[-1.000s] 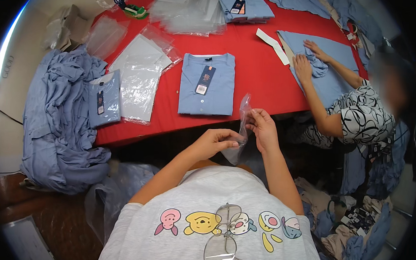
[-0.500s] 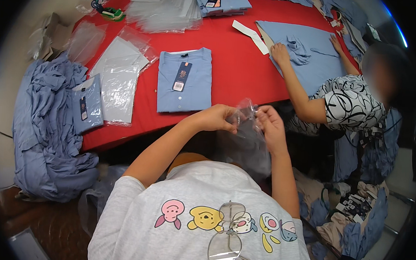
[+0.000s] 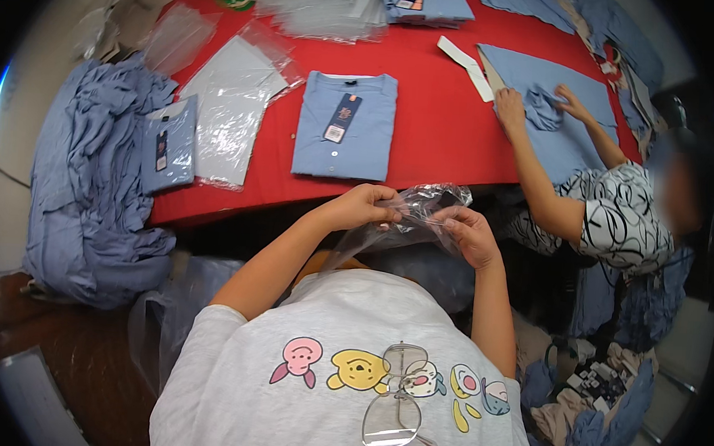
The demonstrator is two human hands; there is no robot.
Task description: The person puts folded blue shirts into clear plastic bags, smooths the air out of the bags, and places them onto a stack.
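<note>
Between my two hands hangs a clear plastic bag [image 3: 422, 204], held by its edge in front of my chest. My left hand [image 3: 364, 206] is closed on one side of that edge. On the other side, the fingers of my right hand [image 3: 471, 235] pinch the film. The bag's mouth looks spread between them, and its lower part drops below the table edge. Just beyond my hands, a folded light blue shirt [image 3: 361, 146] lies on the red table, with a dark hang tag [image 3: 342, 117] on its front.
Left of the shirt lie clear bags with white sheets [image 3: 226, 127] and a bagged blue shirt [image 3: 182, 145]. A heap of blue garments [image 3: 92, 201] hangs at the left edge. At the right, a co-worker's hands [image 3: 512, 114] rest on a blue garment [image 3: 567, 133] beside a white strip [image 3: 466, 67].
The bag's edge has been drawn wider between my hands. My view has shifted, so the table appears higher and further right. The co-worker's far hand has moved in toward the garment's bunched part.
</note>
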